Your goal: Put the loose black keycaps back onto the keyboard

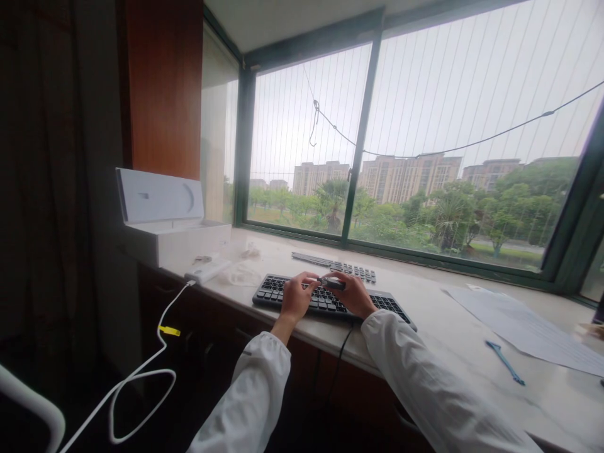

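Both hands are close together above a black keyboard [271, 290] lying near the counter's front edge. In my right hand [355, 294] is a small dark grey object [334, 284], gripped between thumb and fingers; its kind is unclear. My left hand [297, 294] has its fingertips pinched together at the left end of that object, and whatever is between them is too small to make out. Several loose dark keycaps [361, 273] lie in rows behind the keyboard, beside a long thin grey strip [309, 258].
An open white box [189, 242] and a white power strip [207, 269] with a white cable [158, 352] are on the left. Crumpled clear plastic [243, 274] lies nearby. To the right are paper sheets [528, 327] and a blue tool [504, 363]. Windows [346, 189] stand behind.
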A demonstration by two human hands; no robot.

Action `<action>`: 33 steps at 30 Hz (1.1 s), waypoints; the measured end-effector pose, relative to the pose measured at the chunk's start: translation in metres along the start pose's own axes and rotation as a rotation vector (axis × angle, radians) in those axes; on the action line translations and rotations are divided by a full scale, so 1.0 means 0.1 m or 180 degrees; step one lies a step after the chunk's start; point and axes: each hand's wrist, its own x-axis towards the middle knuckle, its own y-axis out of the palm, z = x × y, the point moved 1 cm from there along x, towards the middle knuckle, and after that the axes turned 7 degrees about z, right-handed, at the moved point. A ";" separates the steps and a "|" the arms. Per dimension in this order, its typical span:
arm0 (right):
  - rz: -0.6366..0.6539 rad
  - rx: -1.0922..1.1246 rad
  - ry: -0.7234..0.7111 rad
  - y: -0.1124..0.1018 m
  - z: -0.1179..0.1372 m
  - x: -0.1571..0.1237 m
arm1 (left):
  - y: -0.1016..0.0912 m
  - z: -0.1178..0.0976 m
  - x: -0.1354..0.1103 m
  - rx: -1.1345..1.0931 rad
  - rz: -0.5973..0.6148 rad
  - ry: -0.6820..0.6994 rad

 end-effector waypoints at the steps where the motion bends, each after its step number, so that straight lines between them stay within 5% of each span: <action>1: -0.0025 0.0020 0.0014 0.00 -0.01 0.00 | 0.00 -0.01 0.00 -0.0038 0.0029 0.0000; 33: -0.0037 0.0264 0.0026 -0.01 -0.01 0.01 | -0.03 -0.09 -0.06 -0.0035 0.0080 0.0013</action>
